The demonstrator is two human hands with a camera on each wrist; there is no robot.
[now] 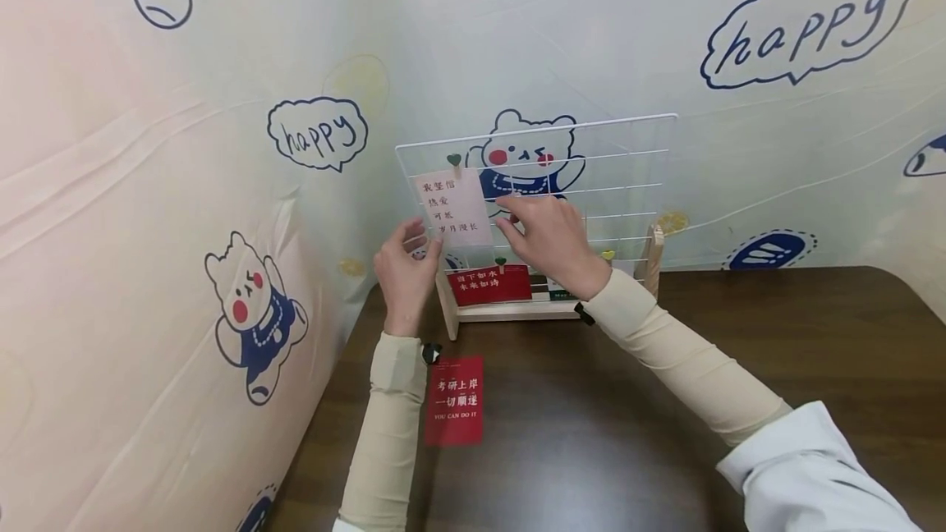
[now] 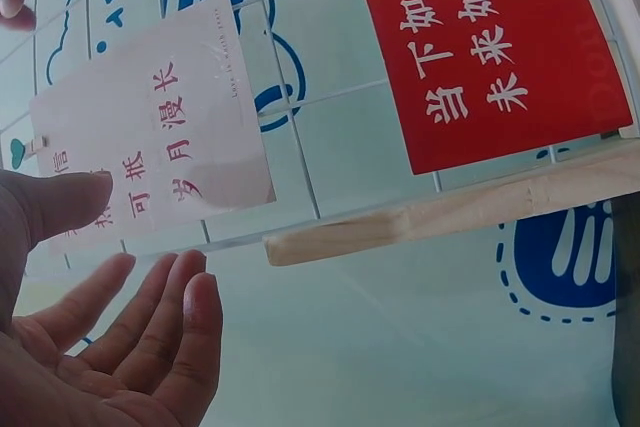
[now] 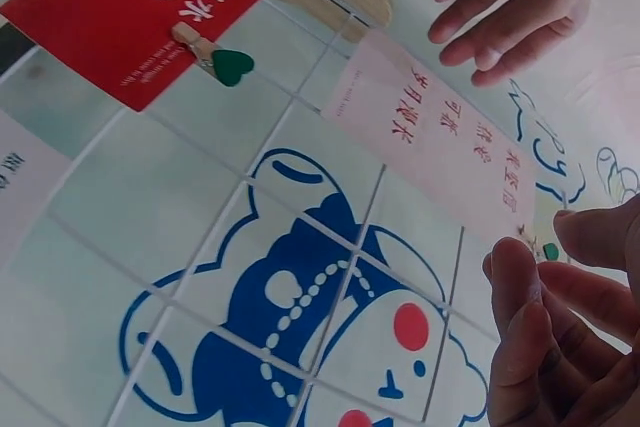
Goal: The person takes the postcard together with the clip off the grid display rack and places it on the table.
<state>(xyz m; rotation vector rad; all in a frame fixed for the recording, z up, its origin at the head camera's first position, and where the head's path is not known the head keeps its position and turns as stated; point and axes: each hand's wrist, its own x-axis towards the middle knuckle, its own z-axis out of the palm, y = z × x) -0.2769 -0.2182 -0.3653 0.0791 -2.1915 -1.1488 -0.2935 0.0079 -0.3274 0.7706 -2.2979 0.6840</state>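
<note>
A pale pink card (image 1: pixel 460 216) with red-brown Chinese writing hangs on a white wire grid (image 1: pixel 624 185), clipped at its top by a small wooden clip with a green heart (image 1: pixel 454 160). My left hand (image 1: pixel 405 276) is at the card's left edge, fingers spread and relaxed; in the left wrist view its thumb (image 2: pixel 70 197) overlaps the card, and I cannot tell whether they touch. To the card's right, my right hand (image 1: pixel 556 240) hovers before the grid with loosely bent fingers. Thumb and forefinger are apart, with nothing between them in the right wrist view.
A red card (image 1: pixel 491 287) hangs lower on the grid under another green-heart clip (image 3: pixel 232 68). A yellow-heart clip (image 1: pixel 608 255) is farther right. Wooden feet (image 1: pixel 447 308) support the grid. Another red card (image 1: pixel 455 417) lies on the dark table (image 1: pixel 591 433). Patterned cloth (image 1: pixel 244 187) surrounds the table.
</note>
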